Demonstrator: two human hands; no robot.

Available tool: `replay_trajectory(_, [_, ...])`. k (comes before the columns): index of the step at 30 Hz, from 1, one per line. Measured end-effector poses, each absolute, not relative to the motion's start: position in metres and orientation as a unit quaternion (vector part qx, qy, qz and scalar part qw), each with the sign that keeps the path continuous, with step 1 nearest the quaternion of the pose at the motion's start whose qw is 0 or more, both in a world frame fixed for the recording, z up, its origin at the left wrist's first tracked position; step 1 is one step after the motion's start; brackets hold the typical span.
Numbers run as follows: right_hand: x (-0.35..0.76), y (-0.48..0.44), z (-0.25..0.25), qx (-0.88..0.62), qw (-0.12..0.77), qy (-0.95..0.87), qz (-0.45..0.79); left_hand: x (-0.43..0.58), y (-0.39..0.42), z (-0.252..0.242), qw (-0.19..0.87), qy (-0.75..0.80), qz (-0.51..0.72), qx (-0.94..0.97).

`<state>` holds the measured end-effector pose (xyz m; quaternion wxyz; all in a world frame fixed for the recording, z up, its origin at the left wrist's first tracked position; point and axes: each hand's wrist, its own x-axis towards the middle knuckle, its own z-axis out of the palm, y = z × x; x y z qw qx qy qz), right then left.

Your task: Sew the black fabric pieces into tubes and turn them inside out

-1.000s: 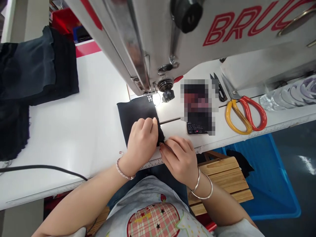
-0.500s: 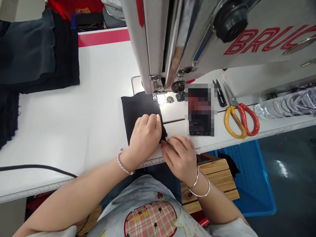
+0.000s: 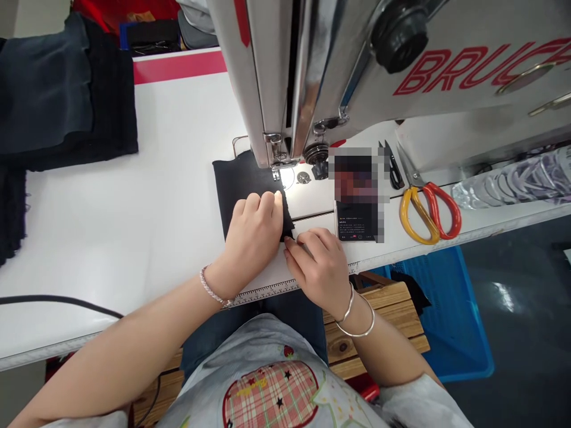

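A small black fabric piece (image 3: 234,184) lies on the white table (image 3: 147,196) with its far edge under the presser foot (image 3: 275,173) of the sewing machine (image 3: 357,65). My left hand (image 3: 254,238) lies on top of the fabric, fingers curled and pressed on its right edge. My right hand (image 3: 319,267) pinches the fabric's near right corner at the table's front edge.
A phone (image 3: 357,208), black thread snips (image 3: 395,169) and yellow-and-red scissors (image 3: 423,205) lie right of the needle. Dark folded cloth (image 3: 62,101) is stacked at the far left. A black cable (image 3: 57,300) crosses the front left. A blue bin (image 3: 450,309) stands below right.
Both hands and the fabric have slid a little toward the needle; the fabric's far edge now sits under the presser foot. The camera has shifted slightly.
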<state>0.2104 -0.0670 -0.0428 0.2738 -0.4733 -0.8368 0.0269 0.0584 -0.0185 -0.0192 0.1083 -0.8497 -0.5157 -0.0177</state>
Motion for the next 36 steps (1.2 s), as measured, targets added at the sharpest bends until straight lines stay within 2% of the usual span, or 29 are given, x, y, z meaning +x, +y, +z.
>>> replay_trajectory(7, [0.21, -0.066, -0.043, -0.48, 0.272, -0.833, 0.031, 0.06, -0.021, -0.015, 0.094, -0.527, 0.02, -0.844])
replay_trajectory(12, [0.21, -0.066, -0.043, -0.482, 0.266, -0.834, 0.031, 0.056, -0.027, -0.013, 0.075, -0.525, -0.01, -0.848])
replay_trajectory(17, [0.212, -0.067, -0.043, -0.478, 0.263, -0.837, 0.037, 0.035, -0.032, -0.018, 0.045, -0.362, -0.151, -0.919])
replay_trajectory(21, [0.213, -0.067, -0.044, -0.479, 0.263, -0.836, 0.038, 0.023, -0.034, -0.024, 0.064, -0.275, -0.18, -0.942])
replay_trajectory(36, [0.217, -0.069, -0.047, -0.482, 0.273, -0.829, 0.071, 0.017, -0.037, -0.027, 0.025, -0.285, -0.192, -0.939])
